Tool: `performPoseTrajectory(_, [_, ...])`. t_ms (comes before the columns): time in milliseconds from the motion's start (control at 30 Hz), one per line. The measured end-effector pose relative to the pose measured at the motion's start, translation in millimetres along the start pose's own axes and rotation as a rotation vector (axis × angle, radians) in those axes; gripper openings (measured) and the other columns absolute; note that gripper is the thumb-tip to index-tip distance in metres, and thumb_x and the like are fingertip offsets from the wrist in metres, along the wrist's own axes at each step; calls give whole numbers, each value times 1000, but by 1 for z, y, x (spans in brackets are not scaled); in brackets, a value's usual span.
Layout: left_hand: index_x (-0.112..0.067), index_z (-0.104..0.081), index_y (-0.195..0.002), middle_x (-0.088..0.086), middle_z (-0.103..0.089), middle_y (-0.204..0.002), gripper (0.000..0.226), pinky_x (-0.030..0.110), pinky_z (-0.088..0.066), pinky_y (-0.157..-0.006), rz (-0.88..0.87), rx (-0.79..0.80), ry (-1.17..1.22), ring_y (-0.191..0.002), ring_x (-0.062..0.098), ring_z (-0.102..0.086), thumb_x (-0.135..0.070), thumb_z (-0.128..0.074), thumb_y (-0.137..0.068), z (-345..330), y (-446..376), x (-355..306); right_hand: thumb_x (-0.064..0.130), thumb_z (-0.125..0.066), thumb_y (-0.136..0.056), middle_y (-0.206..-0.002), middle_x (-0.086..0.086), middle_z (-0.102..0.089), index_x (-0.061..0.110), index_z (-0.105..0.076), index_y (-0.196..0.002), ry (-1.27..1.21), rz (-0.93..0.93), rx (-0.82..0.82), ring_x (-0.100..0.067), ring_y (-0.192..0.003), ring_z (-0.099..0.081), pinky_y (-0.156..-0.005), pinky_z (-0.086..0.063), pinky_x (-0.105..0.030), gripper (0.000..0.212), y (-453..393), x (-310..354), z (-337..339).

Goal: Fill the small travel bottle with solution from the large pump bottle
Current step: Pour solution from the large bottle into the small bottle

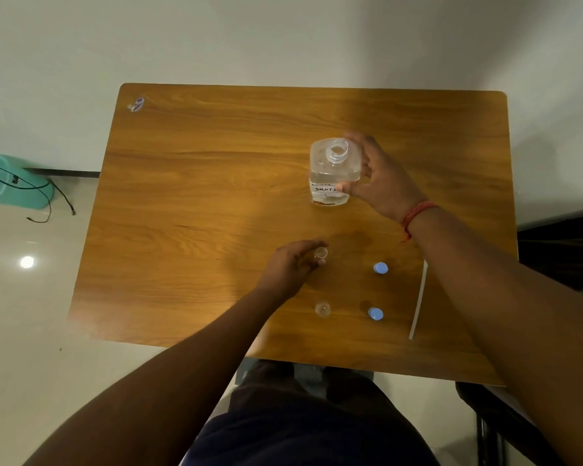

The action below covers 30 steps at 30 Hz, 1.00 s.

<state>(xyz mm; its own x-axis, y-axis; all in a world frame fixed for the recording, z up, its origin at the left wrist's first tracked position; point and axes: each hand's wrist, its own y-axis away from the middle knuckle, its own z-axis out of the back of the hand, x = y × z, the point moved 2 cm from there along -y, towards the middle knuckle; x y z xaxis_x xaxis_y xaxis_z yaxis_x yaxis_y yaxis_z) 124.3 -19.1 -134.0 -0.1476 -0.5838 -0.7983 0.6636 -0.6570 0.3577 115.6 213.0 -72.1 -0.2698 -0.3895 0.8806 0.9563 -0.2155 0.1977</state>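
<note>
On the wooden tabletop (199, 203) stands a large clear plastic bottle with a square body (332, 173), its neck open with no pump on it, a white label with handwritten letters on its near face and clear liquid in its lower part. The right hand (381, 178) grasps this bottle from its right side, fingers (355, 137) curled over the far shoulder and the thumb pressed against the near face by the label; a red thread band (416, 213) circles that wrist. Nearer the person, the left hand (292, 265) holds a small clear travel bottle (321, 253) that stands upright with its mouth open, the fingers curved around its left side and the thumb at its near side. A second small clear open bottle (322, 309) stands alone closer to the near edge, apart from the hand. To the right of the two small bottles are two round blue caps (380, 268), one behind the other, the nearer one (375, 313) level with the second bottle. Just right of the caps a thin white strip (418, 302) lies on the wood, running toward the near edge. A small sticker (136, 104) marks the far left corner. On the floor at left sits a teal plastic object (11, 183) with a black cable (53, 200) trailing from it.
</note>
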Motion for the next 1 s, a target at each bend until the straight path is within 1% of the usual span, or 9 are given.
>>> performPoseTrajectory(167, [-22, -67, -129, -2, -70, -126, 37, 27, -51, -99, -27, -23, 37, -114, 8, -60, -12, -69, -94, 3, -1, 3, 12, -81, -77, -130, 9, -56, 25, -42, -136, -6, 24, -18, -11, -122, -55, -102, -50, -36, 72, -2, 2, 0])
performPoseTrajectory(400, [-18, -68, -128, -6, -69, -124, 34, 30, -56, -97, -36, -75, 159, -112, 16, -69, -9, -68, -94, 12, -5, -2, 13, -80, -78, -131, 4, -59, 27, -44, -134, -33, 10, -82, -12, -119, -59, -98, -54, -40, 68, 4, 1, 5])
performPoseTrajectory(567, [-14, -70, -124, 0, -70, -126, 30, 26, -53, -100, -67, -101, 224, -118, 8, -64, -8, -68, -95, 30, -11, -22, 25, -80, -79, -132, 5, -58, 34, -43, -134, -26, 16, -182, -15, -118, -59, -94, -56, -40, 67, 16, 13, 20])
performPoseTrajectory(667, [-27, -74, -97, 2, -70, -126, 20, 24, -49, -98, -135, -86, 227, -118, 7, -63, -9, -66, -96, 49, -12, -43, 29, -80, -78, -134, 3, -56, 38, -43, -135, -20, 59, -227, -15, -118, -59, -93, -56, -38, 68, 23, 30, 35])
performPoseTrajectory(733, [-35, -69, -80, 0, -70, -125, 29, 30, -50, -102, -130, -77, 246, -119, 9, -63, -12, -65, -98, 64, -14, -57, 27, -78, -80, -135, 5, -56, 38, -41, -138, 0, 105, -239, -12, -119, -59, -93, -56, -36, 69, 28, 46, 48])
performPoseTrajectory(767, [-29, -71, -82, 0, -71, -120, 23, 36, -50, -103, -110, -64, 274, -118, 9, -64, -14, -64, -99, 70, -12, -64, 25, -77, -81, -136, 5, -55, 37, -41, -140, 9, 125, -242, -11, -119, -58, -94, -56, -35, 70, 32, 52, 53])
performPoseTrajectory(833, [-14, -72, -106, 6, -67, -105, 13, 45, -53, -102, -133, -46, 339, -108, 11, -65, -18, -61, -100, 89, -12, -86, 23, -76, -83, -135, 2, -54, 35, -41, -142, 55, 187, -277, -14, -119, -58, -93, -56, -37, 70, 38, 71, 68])
performPoseTrajectory(933, [-19, -66, -126, 16, -64, -106, 25, 37, -59, -94, -171, -16, 408, -108, 11, -66, -17, -57, -103, 120, -11, -132, 23, -76, -83, -128, 0, -52, 28, -43, -143, 172, 267, -367, -24, -111, -59, -89, -57, -38, 69, 47, 105, 92])
performPoseTrajectory(1000, [-16, -67, -127, 8, -67, -108, 25, 33, -61, -88, -247, -5, 420, -109, 14, -67, -17, -56, -104, 145, -5, -172, 22, -76, -82, -125, 1, -52, 22, -45, -143, 215, 320, -411, -16, -108, -58, -87, -57, -33, 68, 54, 138, 112])
